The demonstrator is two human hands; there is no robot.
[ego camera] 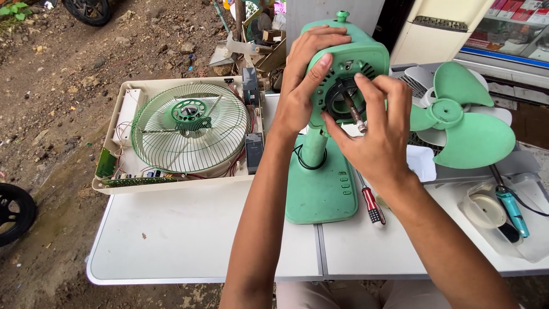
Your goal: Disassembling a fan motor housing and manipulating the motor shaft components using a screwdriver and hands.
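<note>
Soft, even daylight falls on my worktop [189, 240]; shadows are faint, nothing glares, focus is sharp throughout, and the edges bend slightly outward.

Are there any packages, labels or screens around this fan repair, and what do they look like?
Boxed packages: top right corner, on a shelf behind glass, small red and white rectangles.
Screens and signs: none in view.
Button strip on the green fan base: a column of small green keys, markings too small to tell.
</note>
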